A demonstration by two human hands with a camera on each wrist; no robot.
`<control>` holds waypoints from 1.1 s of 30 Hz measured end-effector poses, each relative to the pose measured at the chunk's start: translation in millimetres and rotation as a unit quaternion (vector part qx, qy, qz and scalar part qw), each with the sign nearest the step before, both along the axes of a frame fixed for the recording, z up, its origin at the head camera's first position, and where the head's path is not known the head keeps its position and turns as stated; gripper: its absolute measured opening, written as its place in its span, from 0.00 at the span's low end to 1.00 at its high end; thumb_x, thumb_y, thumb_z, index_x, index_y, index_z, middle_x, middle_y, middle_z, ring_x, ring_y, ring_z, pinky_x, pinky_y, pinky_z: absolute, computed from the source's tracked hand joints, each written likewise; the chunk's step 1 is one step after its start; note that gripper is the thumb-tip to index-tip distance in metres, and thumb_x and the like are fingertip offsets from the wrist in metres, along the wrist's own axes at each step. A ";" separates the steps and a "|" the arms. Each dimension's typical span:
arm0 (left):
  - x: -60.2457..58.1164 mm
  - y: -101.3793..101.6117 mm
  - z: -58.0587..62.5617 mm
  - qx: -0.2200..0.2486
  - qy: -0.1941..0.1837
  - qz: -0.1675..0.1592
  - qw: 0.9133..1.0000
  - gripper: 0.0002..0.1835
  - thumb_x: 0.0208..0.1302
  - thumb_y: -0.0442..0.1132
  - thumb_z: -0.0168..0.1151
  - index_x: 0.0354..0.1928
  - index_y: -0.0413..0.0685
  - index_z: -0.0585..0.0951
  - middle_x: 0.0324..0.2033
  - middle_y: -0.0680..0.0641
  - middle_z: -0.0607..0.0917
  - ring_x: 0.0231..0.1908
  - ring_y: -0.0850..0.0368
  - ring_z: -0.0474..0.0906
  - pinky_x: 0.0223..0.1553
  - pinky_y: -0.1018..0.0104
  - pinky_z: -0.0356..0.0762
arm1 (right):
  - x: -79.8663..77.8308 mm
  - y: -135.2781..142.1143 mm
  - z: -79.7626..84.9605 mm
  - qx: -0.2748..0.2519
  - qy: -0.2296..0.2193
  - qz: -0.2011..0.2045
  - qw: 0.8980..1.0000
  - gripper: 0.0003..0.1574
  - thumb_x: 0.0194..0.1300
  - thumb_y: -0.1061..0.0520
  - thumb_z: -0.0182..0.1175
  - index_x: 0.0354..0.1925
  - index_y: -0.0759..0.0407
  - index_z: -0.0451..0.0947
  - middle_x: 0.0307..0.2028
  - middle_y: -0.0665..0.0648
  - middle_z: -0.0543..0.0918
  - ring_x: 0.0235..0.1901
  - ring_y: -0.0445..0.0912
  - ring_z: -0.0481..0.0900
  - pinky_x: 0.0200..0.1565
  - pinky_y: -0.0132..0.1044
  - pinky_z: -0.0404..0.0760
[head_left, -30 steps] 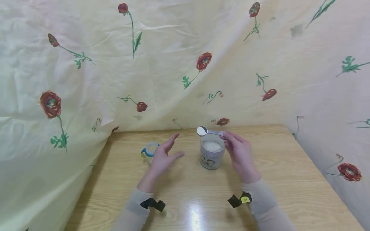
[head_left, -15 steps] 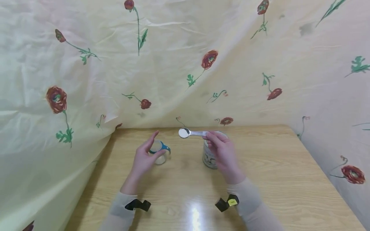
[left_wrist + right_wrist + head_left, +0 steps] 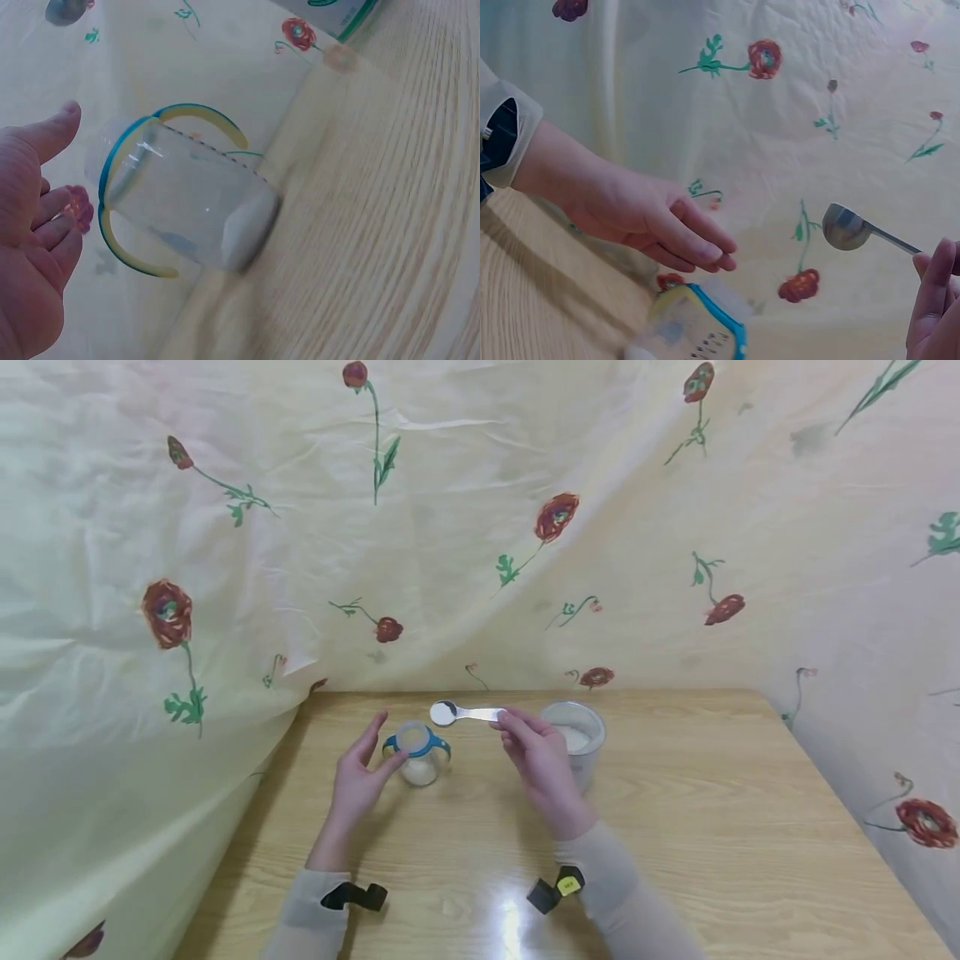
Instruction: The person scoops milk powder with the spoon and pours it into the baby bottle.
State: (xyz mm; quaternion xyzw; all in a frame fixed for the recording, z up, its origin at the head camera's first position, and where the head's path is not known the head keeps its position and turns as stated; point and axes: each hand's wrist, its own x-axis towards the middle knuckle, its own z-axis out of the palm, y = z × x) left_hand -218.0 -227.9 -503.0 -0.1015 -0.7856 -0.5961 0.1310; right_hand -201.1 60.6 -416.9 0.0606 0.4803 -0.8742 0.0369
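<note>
My right hand (image 3: 542,764) pinches the end of a metal measuring spoon (image 3: 480,714) heaped with white powder. The spoon's bowl points left, just behind and right of the mouth of a clear baby bottle (image 3: 420,770). Blue-rimmed, yellowish handles flank the bottle's neck, and whitish contents lie at its bottom. Thumb and fingers spread, my left hand (image 3: 358,783) is at the bottle's left; in the left wrist view a gap shows between the hand (image 3: 34,217) and the bottle (image 3: 195,202). A tin (image 3: 588,764) of white powder stands partly behind my right hand.
The wooden table (image 3: 697,827) ends at the back against a flowered cloth (image 3: 465,552), which also hangs along the left and right sides. Black straps with small cameras sit on both wrists.
My right hand has carried the loaded spoon left, away from above the tin to near the bottle's mouth. My left hand has moved left, around to the bottle's left side.
</note>
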 end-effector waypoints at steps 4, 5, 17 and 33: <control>-2.3 -1.2 -3.7 0.003 -0.002 -0.004 1.000 0.42 0.69 0.39 0.76 0.81 0.45 0.67 0.80 0.47 0.66 0.81 0.48 0.57 0.81 0.54 0.54 | -7.0 -11.8 -7.2 0.012 -0.001 0.011 1.000 0.18 0.76 0.61 0.66 0.59 0.68 0.81 0.39 0.53 0.91 0.36 0.37 0.84 0.44 0.23 0.85; -3.0 -1.3 -4.3 0.002 -0.004 -0.006 1.000 0.42 0.69 0.39 0.76 0.81 0.45 0.67 0.80 0.47 0.66 0.81 0.48 0.57 0.81 0.53 0.54 | -8.8 -14.6 -9.1 0.015 -0.002 0.013 1.000 0.19 0.76 0.61 0.66 0.60 0.69 0.81 0.40 0.53 0.91 0.37 0.37 0.85 0.44 0.23 0.85; -13.6 -7.5 -6.5 0.012 -0.039 -0.048 0.998 0.39 0.71 0.36 0.73 0.80 0.42 0.68 0.77 0.45 0.72 0.79 0.48 0.62 0.80 0.56 0.56 | -27.0 -34.9 -30.8 0.023 -0.005 0.012 1.000 0.17 0.75 0.63 0.66 0.57 0.71 0.82 0.40 0.56 0.91 0.36 0.37 0.85 0.44 0.25 0.86; -31.6 -17.9 -15.1 -0.062 -0.081 -0.082 0.991 0.38 0.68 0.43 0.77 0.76 0.44 0.74 0.75 0.42 0.74 0.76 0.40 0.66 0.79 0.43 0.60 | -38.9 -46.2 -51.5 0.169 0.052 -0.017 0.984 0.15 0.76 0.62 0.67 0.56 0.68 0.86 0.45 0.62 0.91 0.40 0.45 0.88 0.45 0.31 0.89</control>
